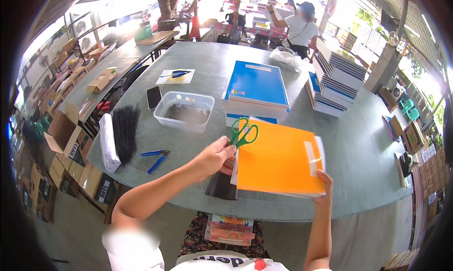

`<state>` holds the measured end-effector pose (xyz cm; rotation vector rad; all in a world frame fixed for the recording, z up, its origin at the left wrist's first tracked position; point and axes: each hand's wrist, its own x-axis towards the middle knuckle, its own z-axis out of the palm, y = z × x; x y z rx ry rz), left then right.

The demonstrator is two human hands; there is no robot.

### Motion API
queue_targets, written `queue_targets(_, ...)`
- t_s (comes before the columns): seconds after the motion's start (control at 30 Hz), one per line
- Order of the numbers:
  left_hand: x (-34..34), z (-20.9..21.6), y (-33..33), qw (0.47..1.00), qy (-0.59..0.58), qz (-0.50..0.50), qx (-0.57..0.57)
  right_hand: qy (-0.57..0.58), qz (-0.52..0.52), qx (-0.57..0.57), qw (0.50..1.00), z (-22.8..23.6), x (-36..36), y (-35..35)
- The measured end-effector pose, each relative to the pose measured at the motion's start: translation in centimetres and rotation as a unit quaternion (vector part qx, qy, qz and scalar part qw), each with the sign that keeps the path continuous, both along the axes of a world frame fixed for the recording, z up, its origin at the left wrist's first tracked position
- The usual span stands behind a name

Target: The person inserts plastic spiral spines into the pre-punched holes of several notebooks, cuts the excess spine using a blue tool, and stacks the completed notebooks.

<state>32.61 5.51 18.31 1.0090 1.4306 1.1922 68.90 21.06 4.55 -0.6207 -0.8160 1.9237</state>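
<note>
Centre frame: left hand [218,156] grips an orange-covered book [278,160] near green scissors [244,133]; right hand [323,181] pinches its corner. Blue-covered stacks [257,89] behind look finished.

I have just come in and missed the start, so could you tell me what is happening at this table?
A person at the grey table is working on an orange-covered stack of bound paper. The left hand is at its left edge, beside green-handled scissors lying on the stack's top corner. The right hand steadies the stack's lower right corner. Behind stand a blue-covered stack of books and a clear plastic tub. Blue-handled pliers lie to the left.
</note>
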Motion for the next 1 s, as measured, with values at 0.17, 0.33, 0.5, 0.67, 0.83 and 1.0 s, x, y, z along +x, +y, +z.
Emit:
queue_targets(0.17,-2.9,3.7,7.6,0.789,0.534,0.148,0.266,-0.162,-0.12,0.229,0.952,-1.5,-3.5,-1.7)
queue_targets(0.33,-6.0,2.4,18.6,0.675,0.671,0.183,0.245,-0.179,-0.036,0.021,0.983,-4.7,-4.2,2.0)
queue_targets(0.5,-5.9,-3.4,18.9,0.617,0.741,0.203,0.168,-0.063,0.038,-0.105,0.992,-1.1,-6.2,0.6)
queue_targets(0.67,-3.1,-6.0,2.2,0.813,0.577,0.078,0.023,-0.082,0.032,-0.125,0.988,-1.2,-5.1,1.8)
queue_targets(0.83,-1.6,-10.8,-5.9,0.985,0.076,0.075,-0.137,-0.082,0.037,-0.134,0.987,-0.6,-7.3,0.3)
queue_targets(1.0,-6.2,-9.4,-8.8,0.923,0.366,0.114,-0.024,-0.095,0.038,-0.134,0.986,-1.5,-9.0,-0.6)
